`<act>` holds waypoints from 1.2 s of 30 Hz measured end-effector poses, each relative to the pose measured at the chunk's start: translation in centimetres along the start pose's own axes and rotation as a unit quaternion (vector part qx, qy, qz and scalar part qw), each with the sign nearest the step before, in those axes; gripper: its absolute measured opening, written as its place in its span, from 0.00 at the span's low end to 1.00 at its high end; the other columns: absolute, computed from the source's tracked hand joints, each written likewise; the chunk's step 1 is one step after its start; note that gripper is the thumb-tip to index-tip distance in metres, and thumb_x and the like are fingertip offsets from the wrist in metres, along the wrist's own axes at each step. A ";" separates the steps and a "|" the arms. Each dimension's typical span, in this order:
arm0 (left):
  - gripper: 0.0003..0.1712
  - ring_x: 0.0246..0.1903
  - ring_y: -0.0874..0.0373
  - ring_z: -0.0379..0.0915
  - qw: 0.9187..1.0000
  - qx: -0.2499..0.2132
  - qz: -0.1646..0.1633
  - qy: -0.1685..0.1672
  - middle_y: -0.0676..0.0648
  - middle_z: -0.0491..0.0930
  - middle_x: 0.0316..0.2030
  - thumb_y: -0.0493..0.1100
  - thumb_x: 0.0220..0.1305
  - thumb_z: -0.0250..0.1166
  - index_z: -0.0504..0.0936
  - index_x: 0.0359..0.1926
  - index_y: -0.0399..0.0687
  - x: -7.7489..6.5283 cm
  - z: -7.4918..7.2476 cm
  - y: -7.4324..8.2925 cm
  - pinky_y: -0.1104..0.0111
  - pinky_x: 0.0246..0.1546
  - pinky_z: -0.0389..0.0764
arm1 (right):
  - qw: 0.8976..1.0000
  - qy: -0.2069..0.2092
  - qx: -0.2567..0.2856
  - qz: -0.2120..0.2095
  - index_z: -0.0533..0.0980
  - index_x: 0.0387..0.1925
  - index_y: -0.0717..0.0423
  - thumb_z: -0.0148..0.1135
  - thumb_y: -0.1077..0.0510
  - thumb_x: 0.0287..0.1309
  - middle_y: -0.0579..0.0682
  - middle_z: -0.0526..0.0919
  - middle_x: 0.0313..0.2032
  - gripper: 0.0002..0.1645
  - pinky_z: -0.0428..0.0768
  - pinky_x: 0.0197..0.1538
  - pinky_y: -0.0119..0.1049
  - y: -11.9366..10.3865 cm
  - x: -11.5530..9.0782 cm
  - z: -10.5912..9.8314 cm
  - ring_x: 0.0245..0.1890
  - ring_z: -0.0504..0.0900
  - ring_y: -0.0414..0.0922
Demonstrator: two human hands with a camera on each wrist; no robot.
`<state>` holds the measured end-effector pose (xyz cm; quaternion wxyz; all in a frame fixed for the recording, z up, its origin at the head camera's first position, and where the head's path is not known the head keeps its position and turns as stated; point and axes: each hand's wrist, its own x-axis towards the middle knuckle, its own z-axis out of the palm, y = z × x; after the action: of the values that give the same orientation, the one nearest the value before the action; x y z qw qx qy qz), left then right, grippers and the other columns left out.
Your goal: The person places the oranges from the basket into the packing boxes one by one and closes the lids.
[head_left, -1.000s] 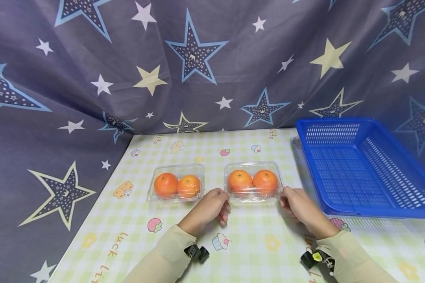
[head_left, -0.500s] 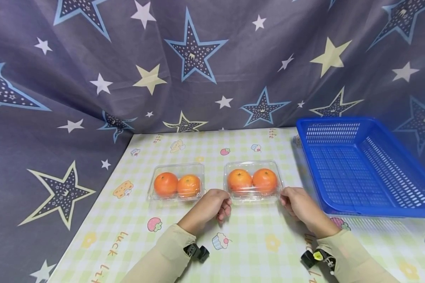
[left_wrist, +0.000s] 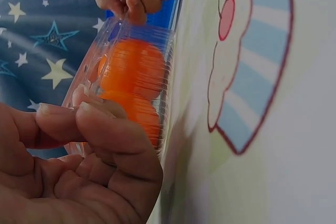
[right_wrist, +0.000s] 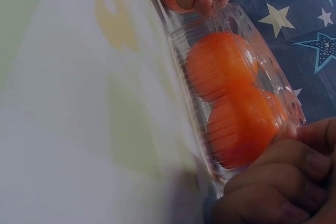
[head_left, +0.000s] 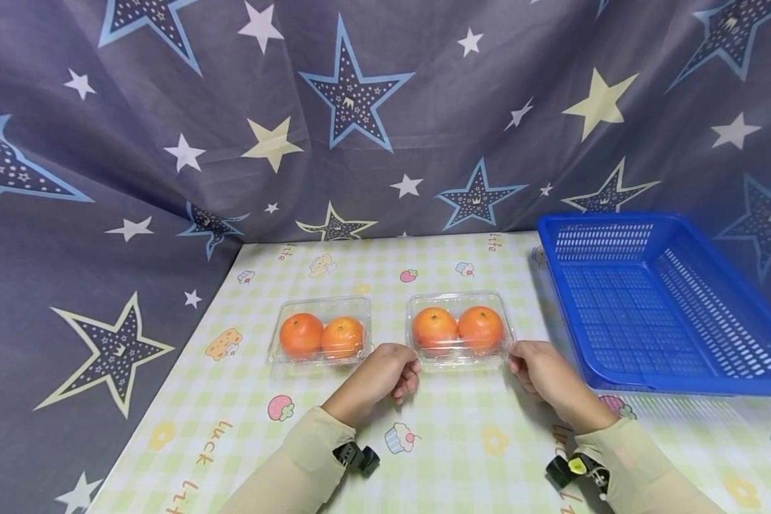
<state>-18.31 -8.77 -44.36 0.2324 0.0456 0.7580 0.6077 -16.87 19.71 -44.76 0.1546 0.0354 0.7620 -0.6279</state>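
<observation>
A clear plastic clamshell box (head_left: pixel 459 357) with two oranges (head_left: pixel 435 328) inside lies flat on the table in the head view, its lid down. My left hand (head_left: pixel 388 368) pinches the near left corner of this box between thumb and index finger, the other fingers curled. At the near right corner my right hand (head_left: pixel 540 368) pinches the rim in the same way. The left wrist view shows the left fingertips (left_wrist: pixel 81 114) pressed together at the box edge. In the right wrist view the right hand (right_wrist: pixel 289 177) partly covers its corner.
A second clear clamshell box (head_left: pixel 321 303) holding two oranges sits just left of my left hand. On the right stands a blue perforated plastic basket (head_left: pixel 572 343). A checked tablecloth (head_left: pixel 450 442) covers the table, and a star-patterned curtain (head_left: pixel 373 193) hangs behind and to the left.
</observation>
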 end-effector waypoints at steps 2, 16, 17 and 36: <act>0.16 0.14 0.63 0.62 1.000 -0.001 0.000 -0.001 0.50 0.72 0.18 0.43 0.74 0.48 0.75 0.33 0.37 0.0 0.0 0.0 0.72 0.16 0.70 | 1.000 -0.001 0.000 0.005 0.69 0.23 0.58 0.40 0.56 0.70 0.41 0.58 0.11 0.19 0.53 0.16 0.30 0.0 0.0 0.0 0.12 0.52 0.38; 0.18 0.14 0.63 0.61 1.000 -0.023 -0.008 -0.013 0.50 0.71 0.18 0.44 0.75 0.47 0.75 0.35 0.33 0.0 0.0 0.1 0.73 0.17 0.69 | 0.999 -0.009 0.029 0.037 0.72 0.29 0.57 0.42 0.40 0.73 0.43 0.61 0.12 0.27 0.56 0.16 0.30 -0.3 0.1 -0.4 0.12 0.55 0.39; 0.18 0.14 0.63 0.61 1.000 -0.023 -0.008 -0.012 0.50 0.71 0.18 0.44 0.75 0.47 0.75 0.35 0.34 0.0 0.0 0.1 0.72 0.17 0.69 | 0.999 -0.007 0.027 0.037 0.72 0.28 0.57 0.43 0.43 0.71 0.43 0.61 0.12 0.25 0.56 0.16 0.30 -0.3 0.1 -0.4 0.12 0.55 0.39; 0.18 0.14 0.61 0.64 1.000 -0.004 -0.026 0.003 0.49 0.75 0.20 0.49 0.68 0.46 0.75 0.34 0.41 0.1 -0.1 0.2 0.71 0.17 0.68 | 1.000 -0.006 0.017 0.020 0.69 0.25 0.57 0.46 0.54 0.64 0.44 0.61 0.12 0.14 0.55 0.17 0.30 -0.1 0.2 -0.3 0.12 0.56 0.40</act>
<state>-18.46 -8.76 -44.18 0.2462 0.0231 0.7574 0.6043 -17.19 20.00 -44.69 0.1710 0.0498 0.7493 -0.6378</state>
